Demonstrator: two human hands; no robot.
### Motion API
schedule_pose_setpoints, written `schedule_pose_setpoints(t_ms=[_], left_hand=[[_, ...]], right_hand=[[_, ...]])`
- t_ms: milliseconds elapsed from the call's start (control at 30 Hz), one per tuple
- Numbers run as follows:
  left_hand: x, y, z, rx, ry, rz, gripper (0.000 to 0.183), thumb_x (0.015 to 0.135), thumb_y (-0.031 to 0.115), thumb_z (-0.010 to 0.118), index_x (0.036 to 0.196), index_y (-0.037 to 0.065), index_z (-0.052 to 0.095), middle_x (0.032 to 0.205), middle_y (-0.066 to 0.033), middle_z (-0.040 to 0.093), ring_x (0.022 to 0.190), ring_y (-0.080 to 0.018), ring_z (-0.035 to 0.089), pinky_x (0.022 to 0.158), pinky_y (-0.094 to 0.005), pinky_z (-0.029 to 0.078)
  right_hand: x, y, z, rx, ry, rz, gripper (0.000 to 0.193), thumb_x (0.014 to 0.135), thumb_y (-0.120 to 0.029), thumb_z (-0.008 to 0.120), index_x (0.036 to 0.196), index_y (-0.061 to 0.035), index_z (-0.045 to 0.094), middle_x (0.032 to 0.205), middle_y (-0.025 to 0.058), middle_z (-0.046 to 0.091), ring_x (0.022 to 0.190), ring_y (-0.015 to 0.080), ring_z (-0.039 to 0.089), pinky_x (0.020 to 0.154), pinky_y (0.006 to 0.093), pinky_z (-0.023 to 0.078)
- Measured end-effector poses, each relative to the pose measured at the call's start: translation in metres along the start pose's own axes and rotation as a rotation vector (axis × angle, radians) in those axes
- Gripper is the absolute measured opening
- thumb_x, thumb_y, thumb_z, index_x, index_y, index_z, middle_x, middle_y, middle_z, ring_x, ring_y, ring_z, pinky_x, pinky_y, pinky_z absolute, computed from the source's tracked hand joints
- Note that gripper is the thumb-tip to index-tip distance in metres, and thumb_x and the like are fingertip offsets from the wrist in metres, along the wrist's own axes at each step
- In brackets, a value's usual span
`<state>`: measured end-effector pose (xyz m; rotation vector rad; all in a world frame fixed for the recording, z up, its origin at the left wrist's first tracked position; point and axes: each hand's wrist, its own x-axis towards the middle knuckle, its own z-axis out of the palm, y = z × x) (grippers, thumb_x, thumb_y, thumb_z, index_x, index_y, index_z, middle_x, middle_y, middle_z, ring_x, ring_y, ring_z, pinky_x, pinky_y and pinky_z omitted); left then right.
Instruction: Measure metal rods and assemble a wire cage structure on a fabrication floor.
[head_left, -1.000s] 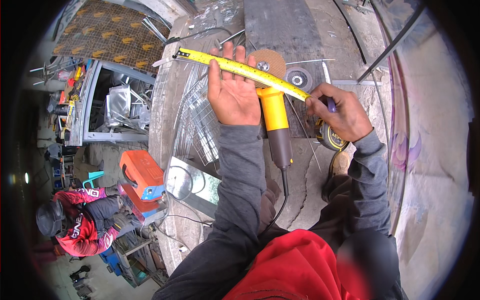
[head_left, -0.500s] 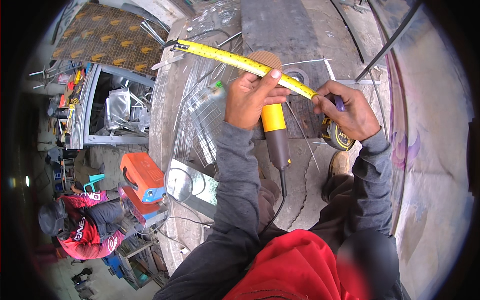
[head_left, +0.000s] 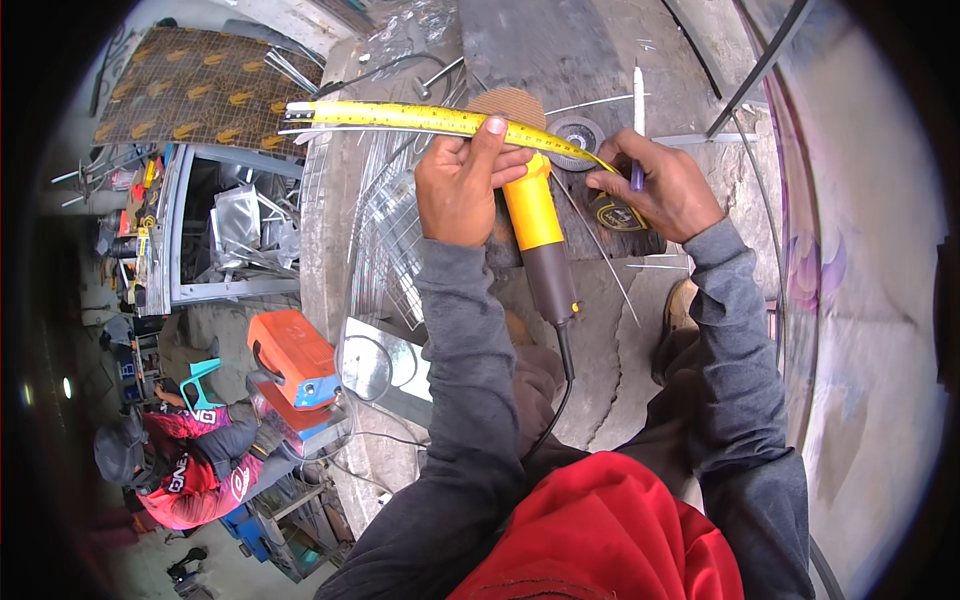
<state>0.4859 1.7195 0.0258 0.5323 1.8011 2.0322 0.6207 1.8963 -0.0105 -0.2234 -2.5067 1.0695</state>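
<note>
My left hand (head_left: 460,195) pinches the extended yellow tape measure blade (head_left: 385,115) between thumb and fingers. A thin pale strip (head_left: 350,128) runs along the blade's lower edge. The black tape measure case (head_left: 618,213) hangs under my right hand (head_left: 668,190), whose fingers close on the blade near its mouth. A slim white and purple pen (head_left: 638,100) sticks up from between those same fingers. Below my hands an angle grinder (head_left: 533,210), yellow with a dark handle, lies with its brown disc (head_left: 505,103) partly behind the blade. Next to it rests a grey disc (head_left: 578,132).
Wire mesh (head_left: 400,240) and thin rods lie left of the grinder, on a dark board (head_left: 530,45) and concrete. An orange machine (head_left: 292,345) stands at left, near a seated person in red (head_left: 190,475). A metal frame (head_left: 235,292) holds scraps. The grinder's cord (head_left: 568,360) runs toward my legs.
Both hands have shifted left. The blade lies more level, its hooked end lower and further left. The pen now points up out of my right hand, and the pale strip shows along the blade.
</note>
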Motion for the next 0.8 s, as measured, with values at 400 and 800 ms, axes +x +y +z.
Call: schedule_pose_setpoints(t_ms=[400,800], left_hand=[[-0.001,-0.006,-0.013,0.124,-0.024,-0.021,0.034,0.097,0.023,0.062,0.107,-0.01,0.057,0.093,-0.0186,0.068,0.08,-0.0245,0.072,0.069,-0.0301,0.06],[0.002,0.002,-0.03,0.056,0.017,-0.069,0.043,0.095,0.025,0.065,0.114,-0.012,0.051,0.104,-0.0246,0.066,0.09,-0.035,0.071,0.073,-0.039,0.062]], right_hand=[[-0.002,0.013,0.017,-0.082,-0.008,-0.018,0.021,0.09,-0.025,0.067,0.099,-0.0075,0.06,0.078,0.0172,0.065,0.074,0.039,0.065,0.063,0.0461,0.049],[0.008,0.005,0.017,0.042,-0.104,0.079,0.015,0.088,-0.015,0.066,0.098,-0.0061,0.06,0.088,0.018,0.069,0.088,0.0344,0.07,0.077,0.0449,0.054]])
